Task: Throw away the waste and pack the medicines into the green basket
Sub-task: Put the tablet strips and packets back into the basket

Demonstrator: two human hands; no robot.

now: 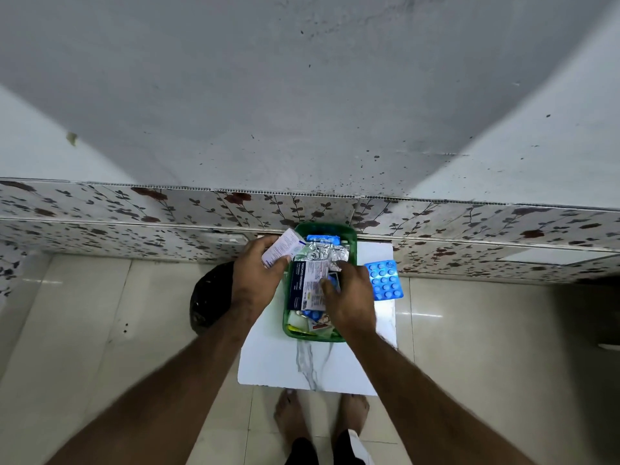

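Note:
The green basket (350,238) stands on a small white marble-look table (278,364), packed with foil strips (323,251), a blue pack and other medicines. My left hand (256,273) holds a white printed packet (280,251) at the basket's left rim. My right hand (349,297) presses its fingers on a white and dark medicine box (308,285) lying on top of the basket's contents. A blue blister strip of round tablets (384,280) lies on the table just right of the basket.
A black bin bag (209,297) sits on the floor left of the table, partly behind my left forearm. A floral-tiled wall (134,213) runs right behind the table. My bare feet (292,417) stand at the table's front edge.

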